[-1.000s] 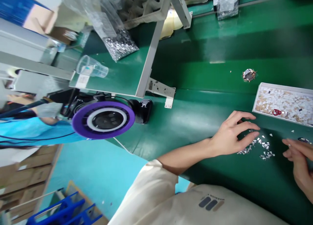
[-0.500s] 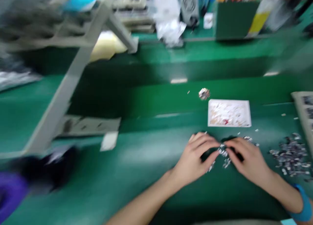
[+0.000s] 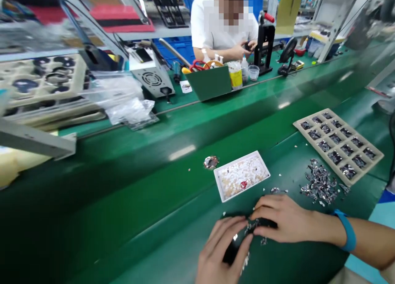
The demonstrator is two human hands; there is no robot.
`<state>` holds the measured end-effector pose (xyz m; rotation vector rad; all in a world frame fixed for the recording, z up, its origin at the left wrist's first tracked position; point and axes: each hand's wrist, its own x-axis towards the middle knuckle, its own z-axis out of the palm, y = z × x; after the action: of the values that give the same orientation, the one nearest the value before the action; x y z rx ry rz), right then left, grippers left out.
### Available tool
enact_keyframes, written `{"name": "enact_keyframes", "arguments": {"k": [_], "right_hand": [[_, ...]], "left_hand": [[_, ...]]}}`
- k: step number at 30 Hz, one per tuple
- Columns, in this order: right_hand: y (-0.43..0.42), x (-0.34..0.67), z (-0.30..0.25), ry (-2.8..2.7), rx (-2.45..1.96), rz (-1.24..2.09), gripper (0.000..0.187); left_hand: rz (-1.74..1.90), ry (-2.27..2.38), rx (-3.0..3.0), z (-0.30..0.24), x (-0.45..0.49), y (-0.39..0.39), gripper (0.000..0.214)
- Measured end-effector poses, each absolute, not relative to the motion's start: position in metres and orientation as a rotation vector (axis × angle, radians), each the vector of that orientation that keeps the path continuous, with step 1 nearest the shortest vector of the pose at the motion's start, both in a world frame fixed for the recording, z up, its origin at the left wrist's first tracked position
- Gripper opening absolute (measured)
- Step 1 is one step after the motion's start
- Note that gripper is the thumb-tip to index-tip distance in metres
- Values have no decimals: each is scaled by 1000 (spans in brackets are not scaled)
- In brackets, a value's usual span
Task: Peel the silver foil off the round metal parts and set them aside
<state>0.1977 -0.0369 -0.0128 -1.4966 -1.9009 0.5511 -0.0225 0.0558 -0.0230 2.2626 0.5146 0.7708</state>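
My left hand [image 3: 220, 249] and my right hand [image 3: 285, 219] meet low over the green bench. Thumbs and fingertips of both close on a small shiny metal piece [image 3: 251, 227], whose exact kind is too small to make out. More little silvery bits [image 3: 263, 241] lie under and beside my fingers. A white tray [image 3: 218, 181] of tiny white and cream pieces, with a red one among them, sits just beyond my hands. To the right of it spreads a heap of shiny metal parts [image 3: 321, 183].
A beige compartment tray [image 3: 339, 138] filled with metal parts lies at the right. A round cluster of shiny parts [image 3: 211, 162] is left of the white tray. Across the bench sits a co-worker [image 3: 224, 33], behind a green box [image 3: 212, 84] of tools. Plastic bags [image 3: 129, 105] lie at back left.
My view has swung right and up, bringing the co-worker and the whole compartment tray into sight. My fingertips stay together on the small piece.
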Motion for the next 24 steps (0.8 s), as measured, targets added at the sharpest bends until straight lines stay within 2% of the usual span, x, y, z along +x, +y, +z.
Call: {"name": "enact_keyframes", "arguments": {"k": [13, 22, 24], "right_hand": [[-42, 204, -13, -1982, -1493, 530, 21], [-42, 204, -15, -1988, -1504, 522, 23], [-41, 204, -15, -1989, -1503, 505, 24]], "left_hand": [[769, 573, 2075, -14, -17, 48, 20], [992, 650, 2052, -2, -22, 54, 21], [1087, 675, 2019, 5, -21, 57, 14]]}}
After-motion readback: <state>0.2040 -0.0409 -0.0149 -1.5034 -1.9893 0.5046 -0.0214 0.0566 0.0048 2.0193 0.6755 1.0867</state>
